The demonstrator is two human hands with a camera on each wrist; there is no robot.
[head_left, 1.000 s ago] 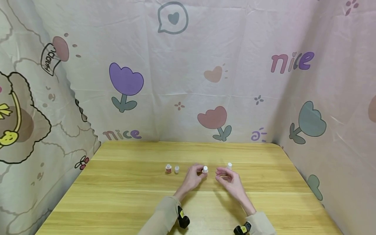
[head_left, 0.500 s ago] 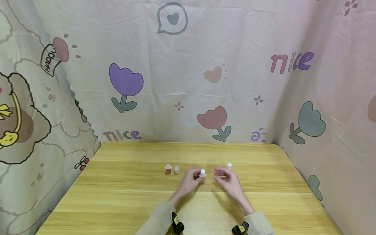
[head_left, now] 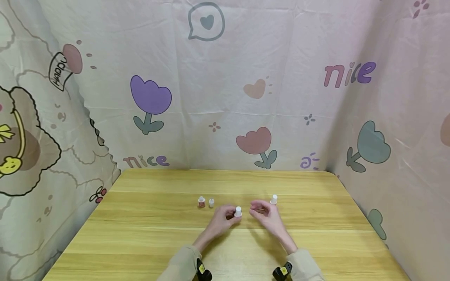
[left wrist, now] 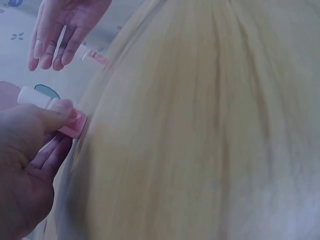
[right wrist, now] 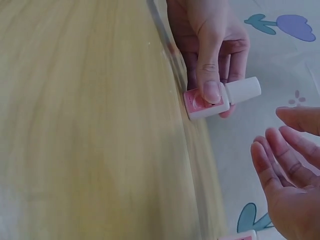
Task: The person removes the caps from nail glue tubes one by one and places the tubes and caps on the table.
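Observation:
My left hand grips a small bottle upright, low over the table. In the right wrist view this bottle has a white cap and a pink label, with the thumb pressed across it. A short gap to the right, my right hand holds nothing; its fingers are loosely bent and spread from the thumb. Just behind that hand stands a second white-capped bottle, its lower part hidden in the head view. Its pink label shows in the left wrist view, where the bottle is blurred.
Further left on the wooden table stand a small bottle with a red label and a little white piece next to it. A printed cloth hangs behind the table and along both sides.
My left hand has drawn the bottle toward me and a little left. The right hand has shifted slightly left, uncovering more of the bottle behind it.

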